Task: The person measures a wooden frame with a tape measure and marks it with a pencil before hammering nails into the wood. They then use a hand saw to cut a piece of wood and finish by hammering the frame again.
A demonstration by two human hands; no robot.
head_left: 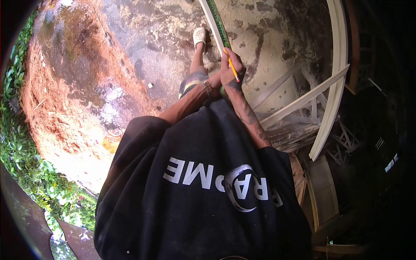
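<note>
My right hand (232, 69) is closed around a yellow pencil (233, 66) with a pink eraser end pointing back toward me. It sits at the near end of a long pale wooden strip (212, 21). A green ruler with rows of holes (219, 24) lies along the right side of that strip, its near end at my right fingers. My left hand (215, 79) is tucked against and partly behind the right one, close to the strip's near end, and its fingers are hidden. A bracelet circles my left wrist.
Bare, stained ground spreads ahead, with reddish sawdust (56, 117) on the left. A foot in a light clog (199, 37) stands beside the strip. To the right are long pale boards (337, 82) and a pile of wood offcuts (294, 134). Green plants (21, 143) line the left.
</note>
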